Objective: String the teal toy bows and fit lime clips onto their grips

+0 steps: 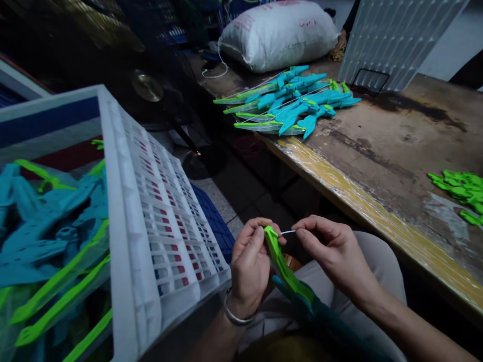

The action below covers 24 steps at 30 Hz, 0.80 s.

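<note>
Over my lap, my left hand [251, 261] grips the green tip of a green and blue plastic toy bow [287, 274]. The bow slants down to the right across my legs. My right hand [332, 249] pinches a thin white string [288, 232] that runs to the bow's tip. The two hands are close together, almost touching. A metal bangle sits on my left wrist.
A white slatted crate [151, 216] at the left holds several blue and green bow parts. On the worn wooden table [381, 156] lie a pile of strung bows [290, 103], small green parts [462, 193], a white sack [279, 32] and a ribbed panel [396, 35].
</note>
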Each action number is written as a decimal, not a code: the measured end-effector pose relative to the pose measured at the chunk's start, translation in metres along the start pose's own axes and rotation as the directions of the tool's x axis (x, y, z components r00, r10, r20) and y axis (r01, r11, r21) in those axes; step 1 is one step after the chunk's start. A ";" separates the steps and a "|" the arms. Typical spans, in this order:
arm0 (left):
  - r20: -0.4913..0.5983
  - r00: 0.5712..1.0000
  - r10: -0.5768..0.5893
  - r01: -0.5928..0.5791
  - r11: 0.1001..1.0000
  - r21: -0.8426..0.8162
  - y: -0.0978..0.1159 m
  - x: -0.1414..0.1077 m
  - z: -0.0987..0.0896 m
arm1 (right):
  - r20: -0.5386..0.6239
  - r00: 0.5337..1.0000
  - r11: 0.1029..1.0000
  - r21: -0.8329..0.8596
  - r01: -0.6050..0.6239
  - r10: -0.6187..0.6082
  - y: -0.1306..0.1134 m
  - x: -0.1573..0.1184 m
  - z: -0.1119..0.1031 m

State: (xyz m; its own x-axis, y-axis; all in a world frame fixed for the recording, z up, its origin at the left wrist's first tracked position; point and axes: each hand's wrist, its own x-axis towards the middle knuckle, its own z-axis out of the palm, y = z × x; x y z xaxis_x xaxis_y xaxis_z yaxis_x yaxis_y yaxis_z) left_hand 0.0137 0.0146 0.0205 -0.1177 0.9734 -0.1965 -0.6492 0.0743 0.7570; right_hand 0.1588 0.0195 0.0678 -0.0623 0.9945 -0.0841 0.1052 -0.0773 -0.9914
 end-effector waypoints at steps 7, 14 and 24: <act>-0.015 0.999 0.032 -0.032 0.999 -0.010 -0.002 -0.004 0.000 | 0.128 0.956 0.939 -0.193 0.284 -0.262 -0.004 0.009 0.000; 0.055 0.995 0.080 -0.079 0.997 -0.012 -0.004 -0.004 0.002 | 0.146 0.966 0.966 -0.116 0.230 -0.212 0.001 0.017 0.003; 0.043 0.996 0.083 -0.084 0.996 0.022 -0.004 -0.001 0.006 | 0.156 0.987 0.998 0.052 0.036 -0.044 0.006 0.014 0.006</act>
State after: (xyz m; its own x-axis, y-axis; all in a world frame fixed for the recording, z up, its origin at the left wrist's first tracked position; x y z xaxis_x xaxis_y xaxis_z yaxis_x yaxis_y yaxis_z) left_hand 0.0210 0.0145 0.0216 -0.1389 0.9847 -0.1056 -0.6204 -0.0034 0.7843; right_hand 0.1526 0.0326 0.0605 -0.2213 0.9736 -0.0554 0.0508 -0.0452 -0.9977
